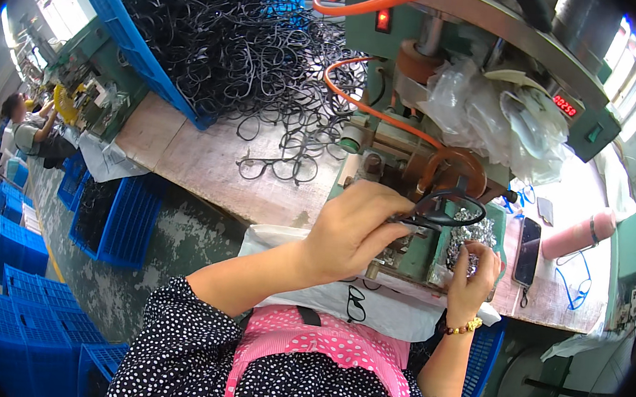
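Observation:
My left hand (pixel 353 229) pinches a black eyeglass frame (pixel 464 223) by its side, in front of the green machine's (pixel 414 166) fixture. One rim of that frame stands out to the right of my fingers. My right hand (pixel 472 281) is at a green tray (pixel 437 264) of small shiny metal parts (pixel 472 232). Its thumb and fingers are curled together at the near edge of the parts; whatever they hold is too small to make out.
A blue crate (pixel 136 51) heaped with black eyeglass frames (pixel 204 28) stands at the back left, with loose frames spilling beside it. Right of the tray lie a phone (pixel 527 253), a pink bottle (pixel 579 234) and blue-framed glasses (pixel 579 292). Another person (pixel 30 133) sits far left.

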The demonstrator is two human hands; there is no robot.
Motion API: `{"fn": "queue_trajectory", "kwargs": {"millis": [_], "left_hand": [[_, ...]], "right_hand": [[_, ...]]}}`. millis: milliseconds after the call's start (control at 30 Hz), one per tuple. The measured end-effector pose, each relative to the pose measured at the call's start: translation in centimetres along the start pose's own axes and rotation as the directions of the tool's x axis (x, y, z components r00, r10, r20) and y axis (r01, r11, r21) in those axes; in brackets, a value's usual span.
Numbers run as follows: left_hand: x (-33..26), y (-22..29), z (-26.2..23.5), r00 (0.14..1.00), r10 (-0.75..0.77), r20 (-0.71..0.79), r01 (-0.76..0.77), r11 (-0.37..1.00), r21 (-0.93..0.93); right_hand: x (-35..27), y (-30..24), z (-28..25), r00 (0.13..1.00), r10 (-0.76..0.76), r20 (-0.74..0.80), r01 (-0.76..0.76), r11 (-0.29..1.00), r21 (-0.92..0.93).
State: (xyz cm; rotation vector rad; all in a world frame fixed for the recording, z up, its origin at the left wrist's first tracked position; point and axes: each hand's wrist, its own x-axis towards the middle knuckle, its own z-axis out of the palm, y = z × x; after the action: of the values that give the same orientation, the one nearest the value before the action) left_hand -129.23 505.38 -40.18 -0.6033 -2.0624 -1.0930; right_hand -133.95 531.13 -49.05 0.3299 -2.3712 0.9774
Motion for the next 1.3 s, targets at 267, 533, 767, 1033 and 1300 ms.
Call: {"fn": "queue_trajectory", "kwargs": {"millis": [267, 533, 767, 1033, 1300], "left_hand": [[-8.8, -12.6, -8.4, 0.885, -0.465, -0.013, 0.427, 0.8, 0.421], [-13.3, -13.8, -11.5, 0.75, -0.625, 0.217, 0.29, 0.606, 0.74], [-13.0, -14.1, -12.0, 0.869, -0.49, 0.069, 0.294, 0.622, 0.726], [-14.1, -14.6, -14.5, 0.74, -0.672, 0.025, 0.437, 0.509, 0.742], [-14.0, -15.3, -14.0, 0.87, -0.486, 0.08, 0.304, 0.657, 0.69]], "right_hand": [[-0.5, 0.5, 0.4, 0.985, 0.171, -0.035, -0.149, 0.929, 0.339], [-0.8, 1.2, 0.8, 0.996, 0.079, -0.043, -0.06, 0.94, 0.336], [-1.7, 1.2, 1.2, 0.966, 0.256, 0.038, -0.231, 0.785, 0.575], [-1.8, 1.3, 0.7, 0.968, 0.247, 0.03, -0.203, 0.711, 0.673], [-1.9, 0.7, 0.7, 0.971, 0.23, 0.056, -0.203, 0.687, 0.698]]}}
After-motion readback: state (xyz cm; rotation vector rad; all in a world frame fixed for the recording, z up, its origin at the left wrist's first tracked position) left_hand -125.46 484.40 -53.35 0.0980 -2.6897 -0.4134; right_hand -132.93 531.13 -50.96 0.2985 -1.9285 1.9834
